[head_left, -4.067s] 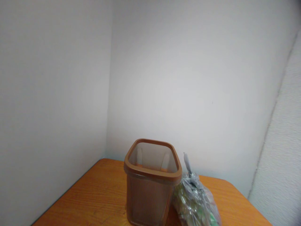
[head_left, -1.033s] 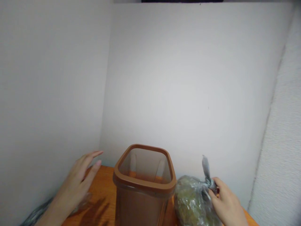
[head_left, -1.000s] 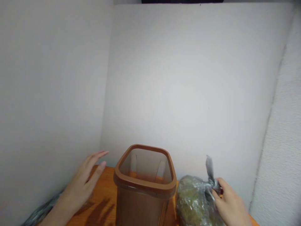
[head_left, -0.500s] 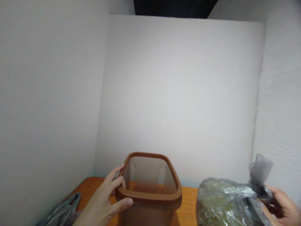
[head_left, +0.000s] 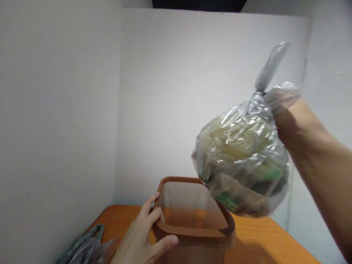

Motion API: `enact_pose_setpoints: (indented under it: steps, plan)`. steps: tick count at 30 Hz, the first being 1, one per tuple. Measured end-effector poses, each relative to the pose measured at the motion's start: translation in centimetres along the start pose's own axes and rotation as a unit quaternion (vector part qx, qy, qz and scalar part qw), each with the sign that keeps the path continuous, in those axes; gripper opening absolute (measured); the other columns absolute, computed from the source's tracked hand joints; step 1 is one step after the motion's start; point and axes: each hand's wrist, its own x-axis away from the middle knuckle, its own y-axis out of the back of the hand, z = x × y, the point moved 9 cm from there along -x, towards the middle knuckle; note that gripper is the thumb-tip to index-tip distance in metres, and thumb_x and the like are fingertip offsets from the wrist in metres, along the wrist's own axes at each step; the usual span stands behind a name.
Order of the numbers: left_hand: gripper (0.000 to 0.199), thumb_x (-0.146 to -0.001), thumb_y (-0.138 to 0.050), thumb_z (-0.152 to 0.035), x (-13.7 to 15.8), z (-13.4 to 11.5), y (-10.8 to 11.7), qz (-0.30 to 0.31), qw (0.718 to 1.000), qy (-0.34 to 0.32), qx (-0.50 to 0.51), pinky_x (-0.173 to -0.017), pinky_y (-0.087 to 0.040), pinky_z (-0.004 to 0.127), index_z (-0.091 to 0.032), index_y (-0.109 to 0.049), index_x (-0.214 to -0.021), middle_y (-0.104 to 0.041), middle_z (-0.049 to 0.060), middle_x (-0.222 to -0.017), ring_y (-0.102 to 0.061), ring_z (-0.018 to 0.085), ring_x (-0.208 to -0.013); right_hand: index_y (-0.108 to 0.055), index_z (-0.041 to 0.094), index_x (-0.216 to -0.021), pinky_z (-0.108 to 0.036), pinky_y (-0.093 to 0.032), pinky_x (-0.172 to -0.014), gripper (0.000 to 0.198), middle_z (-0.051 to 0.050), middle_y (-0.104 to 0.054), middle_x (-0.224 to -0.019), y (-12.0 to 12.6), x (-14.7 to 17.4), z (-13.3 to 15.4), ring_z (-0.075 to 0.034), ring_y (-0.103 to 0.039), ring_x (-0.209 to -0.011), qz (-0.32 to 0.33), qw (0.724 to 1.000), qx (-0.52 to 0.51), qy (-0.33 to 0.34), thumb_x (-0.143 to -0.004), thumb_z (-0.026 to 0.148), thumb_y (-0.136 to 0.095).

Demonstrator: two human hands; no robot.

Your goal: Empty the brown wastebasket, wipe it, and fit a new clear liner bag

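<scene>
A brown plastic bin (head_left: 198, 231) with a rounded rectangular rim stands on the table, its mouth facing up. My left hand (head_left: 148, 231) grips the near left corner of that rim, thumb outside and fingers curled over the edge. Up at the right, my right hand (head_left: 283, 106) holds a knotted clear plastic bag (head_left: 244, 154) by its neck; the bag partly covers the fingers. Yellowish, green and brown contents show through the plastic. The bag hangs above the bin's right side and hides part of the far right rim.
Beneath the bin is an orange wooden table (head_left: 255, 234). A crumpled dark plastic bag (head_left: 85, 247) lies at the table's left edge. White walls (head_left: 176, 91) close in on the left, back and right.
My right hand has lifted the filled bag from low right, up and leftward to above the bin's right side. My left hand still holds the rim; both appear further right in view.
</scene>
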Motion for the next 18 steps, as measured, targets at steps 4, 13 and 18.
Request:
enact_pose_setpoints:
  steps: [4, 13, 18]
  plan:
    - [0.046, -0.074, -0.066, -0.069, 0.0, -0.1, 0.3, -0.001, 1.000, -0.001, 0.011, -0.112, -0.040, 0.049, -0.028, -0.068, -0.095, -0.034, 0.007, -0.158, -0.031, 0.035, -0.145, -0.046, 0.019, -0.062, -0.026, -0.031, -0.054, 0.024, 0.008, -0.043, -0.057, -5.6, -0.1, -2.1, -0.005, -0.041, -0.054, 0.032, 0.998, -0.053, 0.010, -0.080, 0.033, -0.055]
    - [0.046, -0.069, -0.075, -0.059, -0.3, -0.8, 0.0, 0.030, 0.999, 0.002, 0.019, -0.108, -0.043, 0.043, -0.027, -0.061, -0.099, -0.035, 0.010, -0.156, -0.034, 0.035, -0.143, -0.056, 0.018, -0.077, -0.027, -0.039, -0.060, 0.013, 0.003, -0.056, -0.069, -12.7, 5.5, -9.5, -0.014, -0.049, -0.066, 0.107, 0.991, -0.047, -0.069, -0.072, 0.029, -0.058]
    - [0.065, -0.075, -0.065, -0.060, 0.4, 0.5, 1.1, -0.071, 0.996, 0.035, 0.049, -0.113, -0.037, 0.049, -0.025, -0.048, -0.126, -0.044, 0.012, -0.150, -0.040, 0.033, -0.139, -0.055, 0.020, -0.073, -0.027, -0.039, -0.060, 0.007, 0.003, -0.055, -0.067, -14.8, 9.3, -11.8, -0.014, -0.051, -0.065, 0.219, 0.970, -0.035, -0.096, -0.068, 0.024, -0.059]
